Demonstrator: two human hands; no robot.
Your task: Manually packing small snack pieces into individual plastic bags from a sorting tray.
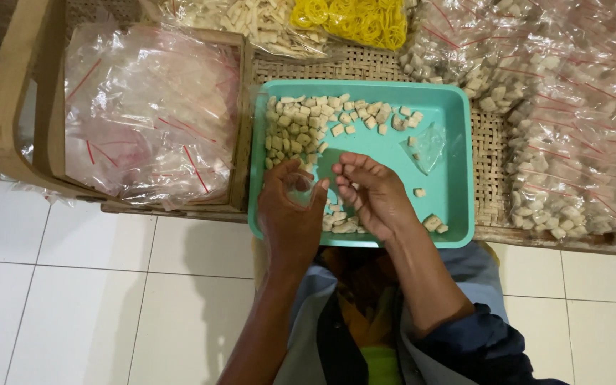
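Left hand point(290, 214) pinching small clear bag point(301, 187), right hand point(372, 194) half-curled beside, over teal tray point(450, 178)

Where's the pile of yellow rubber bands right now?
In the head view, the yellow rubber bands lie at the top centre, beyond the teal tray, beside a bag of pale snack pieces.

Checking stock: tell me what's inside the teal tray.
The teal tray holds pale cubes and a small clear bag. Both hands hide part of its floor.
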